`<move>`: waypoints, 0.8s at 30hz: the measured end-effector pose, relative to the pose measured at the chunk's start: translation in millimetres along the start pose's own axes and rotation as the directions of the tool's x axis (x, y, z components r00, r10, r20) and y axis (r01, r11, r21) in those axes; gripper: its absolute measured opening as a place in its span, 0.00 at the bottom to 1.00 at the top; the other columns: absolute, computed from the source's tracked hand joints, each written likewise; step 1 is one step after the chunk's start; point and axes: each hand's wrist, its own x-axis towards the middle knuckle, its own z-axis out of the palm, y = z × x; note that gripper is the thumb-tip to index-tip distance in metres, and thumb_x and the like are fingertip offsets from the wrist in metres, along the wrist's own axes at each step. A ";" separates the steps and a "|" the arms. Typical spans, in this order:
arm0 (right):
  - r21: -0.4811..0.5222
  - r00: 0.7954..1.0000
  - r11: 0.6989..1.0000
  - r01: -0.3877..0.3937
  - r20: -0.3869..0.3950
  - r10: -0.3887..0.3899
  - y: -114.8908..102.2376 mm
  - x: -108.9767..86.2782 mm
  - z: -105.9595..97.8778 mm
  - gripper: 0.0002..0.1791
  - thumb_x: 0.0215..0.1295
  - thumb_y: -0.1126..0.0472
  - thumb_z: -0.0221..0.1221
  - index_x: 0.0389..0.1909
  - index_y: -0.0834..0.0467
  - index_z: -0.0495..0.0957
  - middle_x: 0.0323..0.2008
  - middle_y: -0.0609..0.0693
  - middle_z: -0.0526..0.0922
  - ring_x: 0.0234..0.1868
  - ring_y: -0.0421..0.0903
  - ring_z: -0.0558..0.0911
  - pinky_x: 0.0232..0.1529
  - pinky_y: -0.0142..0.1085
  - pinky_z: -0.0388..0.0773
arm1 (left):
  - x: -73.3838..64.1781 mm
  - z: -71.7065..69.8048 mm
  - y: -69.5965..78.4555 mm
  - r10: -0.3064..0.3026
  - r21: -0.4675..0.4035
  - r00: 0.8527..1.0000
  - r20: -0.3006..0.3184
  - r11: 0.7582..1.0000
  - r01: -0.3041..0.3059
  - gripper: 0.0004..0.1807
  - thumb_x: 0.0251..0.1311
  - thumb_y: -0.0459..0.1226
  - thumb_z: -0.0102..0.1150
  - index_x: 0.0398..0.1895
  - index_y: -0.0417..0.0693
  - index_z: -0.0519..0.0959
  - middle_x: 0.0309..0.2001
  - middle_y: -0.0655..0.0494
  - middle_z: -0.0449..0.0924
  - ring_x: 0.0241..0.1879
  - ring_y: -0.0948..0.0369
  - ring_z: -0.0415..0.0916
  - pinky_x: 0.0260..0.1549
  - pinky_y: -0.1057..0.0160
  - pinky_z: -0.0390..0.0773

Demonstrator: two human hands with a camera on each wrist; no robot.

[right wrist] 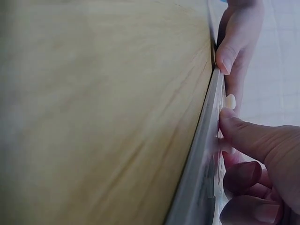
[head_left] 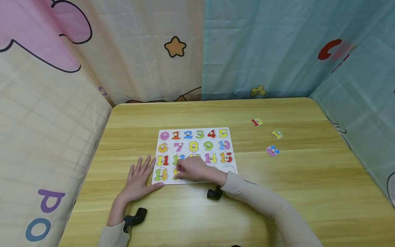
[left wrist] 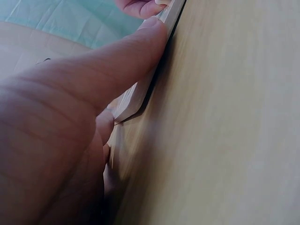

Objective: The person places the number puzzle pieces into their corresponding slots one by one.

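A white number puzzle board [head_left: 185, 151] lies on the table, with rows of colourful knobbed number pieces in it. My left hand [head_left: 138, 183] rests flat with fingers spread at the board's left edge. In the left wrist view its thumb [left wrist: 147, 40] presses against the board's near edge. My right hand [head_left: 197, 168] reaches over the bottom row, thumb and fingers pinching the number 17 piece [head_left: 176, 174]. In the right wrist view the thumb [right wrist: 234, 124] touches the board's face beside a pale knob [right wrist: 230, 101]. The right hand hides several spots on the board.
Three loose number pieces lie right of the board: a red and yellow one [head_left: 256, 122], a yellow-green one [head_left: 277, 134] and a purple and blue one [head_left: 273, 151]. A heart-like outlined recess [head_left: 229, 169] shows at the board's lower right. Patterned curtains [head_left: 262, 51] surround the wooden table [head_left: 129, 123].
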 end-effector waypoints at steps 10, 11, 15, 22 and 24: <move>0.132 0.995 0.991 -0.022 -0.095 0.035 31.1 -11.4 -18.2 0.12 0.59 0.43 0.63 0.34 0.46 0.75 0.16 0.40 0.70 0.18 0.37 0.68 0.21 0.31 0.62 | 0.4 1.0 -0.7 0.000 0.002 1.000 -0.011 1.000 0.000 0.52 0.55 0.61 0.58 0.76 0.50 0.46 0.75 0.44 0.36 0.71 0.43 0.24 0.64 0.42 0.24; 0.171 0.991 0.984 -0.038 -0.122 0.060 40.2 -13.1 -23.3 0.11 0.60 0.44 0.63 0.34 0.46 0.76 0.16 0.41 0.70 0.18 0.38 0.68 0.20 0.31 0.62 | 0.4 1.0 -0.8 0.001 0.002 1.000 -0.012 1.000 -0.001 0.52 0.55 0.61 0.59 0.76 0.50 0.46 0.75 0.44 0.36 0.71 0.43 0.24 0.64 0.42 0.24; 0.293 0.950 0.949 -0.114 -0.249 0.191 88.2 -20.3 -47.8 0.09 0.63 0.49 0.62 0.35 0.49 0.78 0.18 0.45 0.71 0.17 0.42 0.67 0.18 0.33 0.61 | -0.4 0.1 -0.7 0.001 0.001 1.000 -0.018 1.000 -0.001 0.52 0.55 0.61 0.58 0.76 0.49 0.46 0.75 0.44 0.36 0.71 0.43 0.24 0.64 0.43 0.24; 0.386 0.773 0.875 -0.293 -0.443 0.454 187.7 -48.5 -87.7 0.15 0.66 0.52 0.59 0.45 0.59 0.77 0.23 0.51 0.74 0.19 0.45 0.69 0.21 0.36 0.65 | -1.9 0.4 0.4 0.002 -0.005 1.000 -0.020 1.000 -0.002 0.52 0.54 0.61 0.59 0.76 0.48 0.47 0.75 0.44 0.37 0.71 0.43 0.25 0.64 0.42 0.25; 0.403 0.726 0.849 -0.342 -0.461 0.511 208.6 -60.7 -96.6 0.19 0.67 0.52 0.58 0.49 0.62 0.76 0.23 0.52 0.74 0.19 0.46 0.70 0.22 0.38 0.66 | -2.4 0.8 0.7 0.002 -0.008 1.000 -0.020 1.000 -0.002 0.52 0.54 0.60 0.59 0.75 0.48 0.47 0.75 0.44 0.37 0.71 0.43 0.25 0.64 0.42 0.25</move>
